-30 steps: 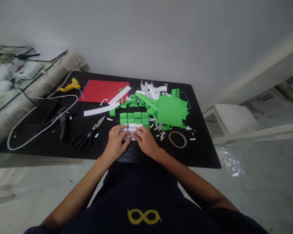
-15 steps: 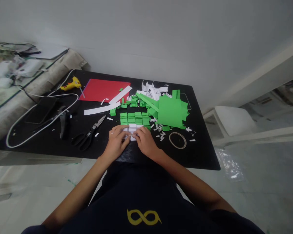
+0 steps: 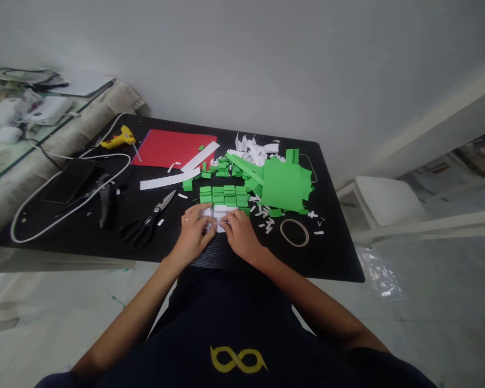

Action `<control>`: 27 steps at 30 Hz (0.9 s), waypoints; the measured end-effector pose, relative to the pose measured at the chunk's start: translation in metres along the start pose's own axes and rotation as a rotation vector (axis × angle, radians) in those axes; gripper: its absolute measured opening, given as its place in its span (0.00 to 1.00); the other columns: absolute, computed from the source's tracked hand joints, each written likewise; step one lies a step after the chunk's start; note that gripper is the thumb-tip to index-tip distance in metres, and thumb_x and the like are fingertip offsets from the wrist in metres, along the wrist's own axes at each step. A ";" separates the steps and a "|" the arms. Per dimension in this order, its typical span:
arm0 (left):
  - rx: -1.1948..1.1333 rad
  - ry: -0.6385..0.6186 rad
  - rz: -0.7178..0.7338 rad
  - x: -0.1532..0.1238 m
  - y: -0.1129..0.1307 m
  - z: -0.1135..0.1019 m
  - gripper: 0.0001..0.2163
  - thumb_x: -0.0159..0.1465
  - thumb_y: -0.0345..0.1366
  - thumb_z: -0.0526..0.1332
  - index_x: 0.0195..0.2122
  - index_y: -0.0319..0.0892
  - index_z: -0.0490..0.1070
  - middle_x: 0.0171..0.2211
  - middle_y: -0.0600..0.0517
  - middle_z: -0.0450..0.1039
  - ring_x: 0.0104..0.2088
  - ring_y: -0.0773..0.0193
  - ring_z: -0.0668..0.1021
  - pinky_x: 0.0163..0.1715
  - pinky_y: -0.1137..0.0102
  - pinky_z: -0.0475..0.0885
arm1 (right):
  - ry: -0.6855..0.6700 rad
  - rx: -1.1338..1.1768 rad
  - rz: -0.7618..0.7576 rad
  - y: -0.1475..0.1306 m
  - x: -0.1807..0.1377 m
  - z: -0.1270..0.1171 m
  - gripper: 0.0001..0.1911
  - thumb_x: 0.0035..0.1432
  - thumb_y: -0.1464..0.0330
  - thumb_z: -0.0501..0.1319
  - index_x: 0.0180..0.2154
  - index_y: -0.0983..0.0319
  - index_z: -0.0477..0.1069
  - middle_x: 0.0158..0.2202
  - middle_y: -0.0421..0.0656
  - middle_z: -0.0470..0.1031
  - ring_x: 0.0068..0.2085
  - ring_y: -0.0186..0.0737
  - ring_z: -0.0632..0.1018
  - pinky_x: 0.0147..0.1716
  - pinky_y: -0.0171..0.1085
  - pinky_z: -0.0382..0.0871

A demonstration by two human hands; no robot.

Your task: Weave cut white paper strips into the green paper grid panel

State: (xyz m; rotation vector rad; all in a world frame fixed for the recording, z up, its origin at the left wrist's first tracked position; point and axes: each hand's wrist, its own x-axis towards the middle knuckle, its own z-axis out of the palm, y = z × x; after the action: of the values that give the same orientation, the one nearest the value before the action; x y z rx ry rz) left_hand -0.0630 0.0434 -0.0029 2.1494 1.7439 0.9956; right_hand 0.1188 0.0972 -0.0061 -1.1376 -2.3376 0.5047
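Note:
Both my hands rest together at the near middle of a black table [image 3: 331, 253]. My left hand [image 3: 193, 234] and my right hand [image 3: 239, 233] have their fingers curled and pinched on a small white folded paper piece [image 3: 218, 212] between them. Just beyond the fingers lie rows of small green folded paper blocks [image 3: 223, 195]. A pile of green paper sheets and strips [image 3: 283, 183] sits behind and to the right.
Black scissors [image 3: 145, 223] lie left of my hands. Farther left are a white cable [image 3: 64, 199], a dark tool [image 3: 105, 202] and a yellow glue gun [image 3: 119, 138]. A red sheet [image 3: 170, 148], white strips [image 3: 170, 179] and a tape ring [image 3: 294, 231] also lie there. White chair [image 3: 388, 202] at right.

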 end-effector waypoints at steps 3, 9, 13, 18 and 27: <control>-0.002 0.000 -0.002 0.000 0.000 0.000 0.06 0.72 0.37 0.60 0.40 0.45 0.76 0.63 0.43 0.69 0.64 0.45 0.68 0.63 0.45 0.64 | 0.023 0.002 -0.001 -0.001 0.000 0.001 0.06 0.72 0.69 0.61 0.40 0.60 0.76 0.42 0.48 0.77 0.45 0.50 0.76 0.47 0.47 0.71; -0.021 0.008 -0.043 0.001 -0.001 0.000 0.06 0.71 0.38 0.61 0.40 0.45 0.77 0.63 0.42 0.69 0.64 0.46 0.68 0.65 0.44 0.62 | 0.097 0.008 -0.015 -0.006 -0.006 0.001 0.05 0.73 0.71 0.58 0.43 0.59 0.73 0.42 0.46 0.77 0.44 0.47 0.76 0.47 0.44 0.71; -0.043 0.003 -0.056 0.001 -0.001 0.000 0.06 0.70 0.37 0.60 0.40 0.45 0.77 0.63 0.42 0.69 0.64 0.46 0.68 0.66 0.44 0.61 | 0.112 -0.017 -0.066 -0.010 -0.009 0.002 0.08 0.73 0.71 0.58 0.40 0.58 0.74 0.43 0.47 0.78 0.47 0.48 0.76 0.50 0.45 0.71; -0.049 -0.013 -0.061 0.002 0.000 -0.001 0.07 0.70 0.38 0.59 0.41 0.44 0.77 0.63 0.42 0.69 0.65 0.45 0.67 0.67 0.42 0.61 | 0.116 -0.058 -0.097 -0.012 -0.009 0.006 0.07 0.72 0.70 0.59 0.40 0.60 0.75 0.43 0.49 0.79 0.48 0.50 0.77 0.51 0.46 0.70; -0.047 -0.043 -0.053 0.002 -0.001 -0.002 0.08 0.70 0.36 0.58 0.41 0.45 0.77 0.67 0.44 0.67 0.68 0.44 0.64 0.67 0.41 0.60 | 0.117 -0.100 -0.079 -0.016 -0.012 0.013 0.08 0.73 0.70 0.58 0.41 0.61 0.75 0.44 0.50 0.81 0.48 0.51 0.78 0.50 0.47 0.69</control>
State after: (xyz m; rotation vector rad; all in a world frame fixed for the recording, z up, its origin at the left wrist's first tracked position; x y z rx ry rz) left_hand -0.0644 0.0450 -0.0010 2.0697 1.7312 0.9601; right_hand 0.1080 0.0765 -0.0117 -1.0841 -2.3173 0.2878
